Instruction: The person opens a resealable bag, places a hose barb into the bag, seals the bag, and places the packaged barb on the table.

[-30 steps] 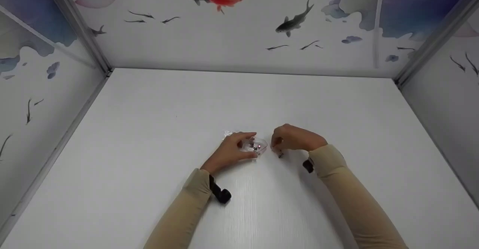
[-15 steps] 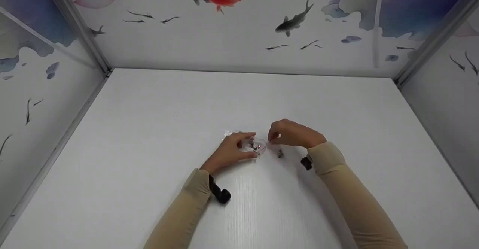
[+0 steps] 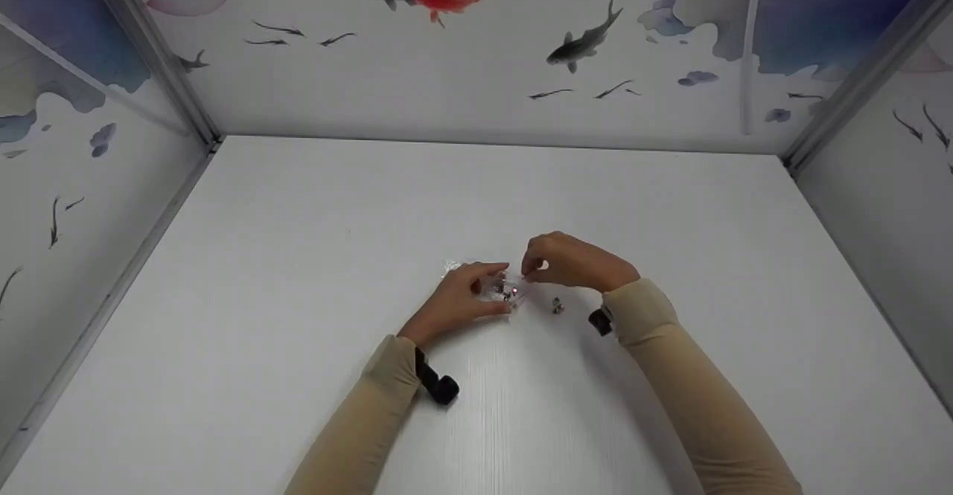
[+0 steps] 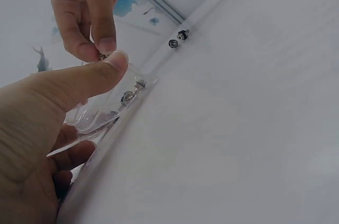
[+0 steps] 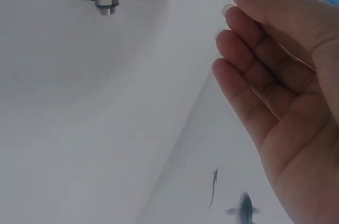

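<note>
At the left stands a white wall panel (image 3: 97, 182) with painted fish and blue patches. A beige sleeve (image 3: 357, 420) comes up over the white table (image 3: 298, 294), with a black camera (image 3: 444, 390) at its wrist. Next is a piece of crinkled clear film (image 3: 451, 265), just beside the person's left hand (image 3: 456, 303). This hand is grasping a clear plastic container (image 4: 98, 110) between its thumb and its fingers. The container is near the middle of the table, and small metal fittings (image 4: 127, 97) are inside it. To the right, two loose fittings (image 3: 558, 305) lie close together on the table. Above them, the right hand (image 3: 577, 260) pinches a small brass-coloured piece (image 4: 101, 56) with its fingertips, at the container's edge. A second beige sleeve (image 3: 685, 376) follows, farthest right of the two.
</note>
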Tool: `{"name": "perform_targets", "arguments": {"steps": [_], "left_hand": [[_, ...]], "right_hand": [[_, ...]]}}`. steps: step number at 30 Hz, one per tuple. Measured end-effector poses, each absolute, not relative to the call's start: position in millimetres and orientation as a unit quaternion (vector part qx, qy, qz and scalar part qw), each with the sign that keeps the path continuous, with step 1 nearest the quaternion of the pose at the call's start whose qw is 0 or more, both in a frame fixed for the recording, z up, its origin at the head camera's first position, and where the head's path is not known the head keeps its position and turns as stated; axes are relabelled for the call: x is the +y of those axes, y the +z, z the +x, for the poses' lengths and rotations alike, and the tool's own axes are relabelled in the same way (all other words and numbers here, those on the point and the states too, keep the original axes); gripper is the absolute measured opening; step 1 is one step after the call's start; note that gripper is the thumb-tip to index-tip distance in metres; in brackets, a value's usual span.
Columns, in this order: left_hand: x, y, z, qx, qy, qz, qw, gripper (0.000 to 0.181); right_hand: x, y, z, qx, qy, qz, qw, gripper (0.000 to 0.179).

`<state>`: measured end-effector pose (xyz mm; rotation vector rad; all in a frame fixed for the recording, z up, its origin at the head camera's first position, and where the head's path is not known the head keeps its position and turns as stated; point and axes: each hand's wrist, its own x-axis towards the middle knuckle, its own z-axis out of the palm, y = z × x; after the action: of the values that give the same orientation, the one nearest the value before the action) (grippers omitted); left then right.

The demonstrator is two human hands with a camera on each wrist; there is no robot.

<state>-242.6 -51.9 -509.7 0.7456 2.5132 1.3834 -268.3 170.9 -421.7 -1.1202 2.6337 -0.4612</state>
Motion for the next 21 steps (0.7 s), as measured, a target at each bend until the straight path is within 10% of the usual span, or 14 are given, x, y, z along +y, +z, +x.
{"name": "perform_targets", "arguments": {"steps": [21], "left_hand": [[-52.4,-509.8,-242.8,0.839,0.47,0.262,0.08,0.064]], "right_hand": [[158.7,-420.4,-266.6,0.893,-0.151,-0.413,0.1,0.012]]}}
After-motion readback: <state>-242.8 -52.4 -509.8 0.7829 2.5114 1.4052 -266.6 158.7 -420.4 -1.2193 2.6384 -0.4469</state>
